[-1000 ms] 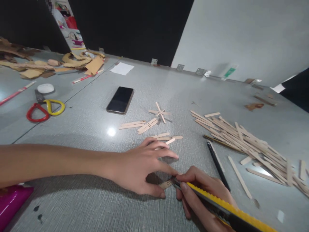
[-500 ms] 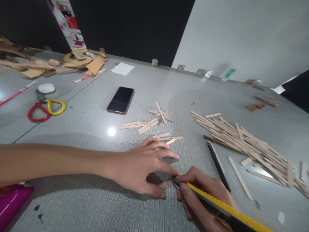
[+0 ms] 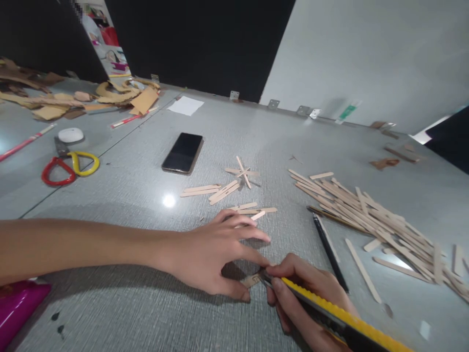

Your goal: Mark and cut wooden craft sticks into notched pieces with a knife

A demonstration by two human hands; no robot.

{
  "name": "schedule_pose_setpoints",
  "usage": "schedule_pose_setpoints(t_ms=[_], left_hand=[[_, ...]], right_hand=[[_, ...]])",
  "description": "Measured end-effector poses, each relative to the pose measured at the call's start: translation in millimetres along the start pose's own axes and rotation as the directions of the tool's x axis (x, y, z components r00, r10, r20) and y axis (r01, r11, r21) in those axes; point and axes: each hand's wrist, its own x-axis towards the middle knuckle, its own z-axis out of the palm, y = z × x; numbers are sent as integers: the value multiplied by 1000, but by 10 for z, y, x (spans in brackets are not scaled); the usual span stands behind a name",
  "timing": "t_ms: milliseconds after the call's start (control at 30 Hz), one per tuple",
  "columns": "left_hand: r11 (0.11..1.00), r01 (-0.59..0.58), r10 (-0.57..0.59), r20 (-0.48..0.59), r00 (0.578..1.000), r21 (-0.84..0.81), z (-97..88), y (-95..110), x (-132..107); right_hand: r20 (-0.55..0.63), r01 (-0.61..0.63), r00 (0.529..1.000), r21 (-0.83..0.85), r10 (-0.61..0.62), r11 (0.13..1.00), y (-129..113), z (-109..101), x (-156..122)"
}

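Observation:
My right hand [image 3: 304, 293] is closed around a yellow-and-black utility knife [image 3: 330, 308]. The knife's blade tip rests on a wooden craft stick [image 3: 251, 280] that carries dark markings and lies on the table. My left hand [image 3: 227, 249] is spread over the table, fingers apart, its index fingertip at the stick's far end beside the blade and its thumb by the near end. Part of that stick is hidden by my fingers. Just beyond my left fingers lie a few more craft sticks [image 3: 269, 210], partly covered.
Several crossed sticks form a star [image 3: 242, 172] near a phone [image 3: 183, 153]. To the right lie a pile of craft sticks [image 3: 381, 220] and a black pen [image 3: 330, 252]. Scissors [image 3: 60, 171], a white case [image 3: 71, 135] and cardboard scraps [image 3: 110, 93] are at left; a magenta packet [image 3: 22, 310] sits nearer.
Both hands keep almost the same place. The knife tip has shifted very slightly on the stick, and the whole view has moved a little.

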Motion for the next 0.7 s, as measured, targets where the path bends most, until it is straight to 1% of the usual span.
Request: schedule_pose_setpoints(t_ms=[133,333,467,633,700], left_hand=[[1000,10,-9,22,1000,-5,-20,1,2],[1000,21,-21,27,999,-4,-26,13,-12],[1000,26,-26,30,999,0,-18,10,-8],[1000,17,-17,25,1000,-15,-16,-6,16],[1000,19,-19,24,1000,-17,-17,-7,20]], right_hand=[[5,6,1000,20,-6,1000,11,5,0],[6,-17,1000,18,17,1000,14,-4,-13],[0,-19,1000,-14,19,1000,17,-6,-10],[22,13,1000,-40,-12,999,-11,-10,2],[-7,48,999,-94,-49,994,-25,-22,1]])
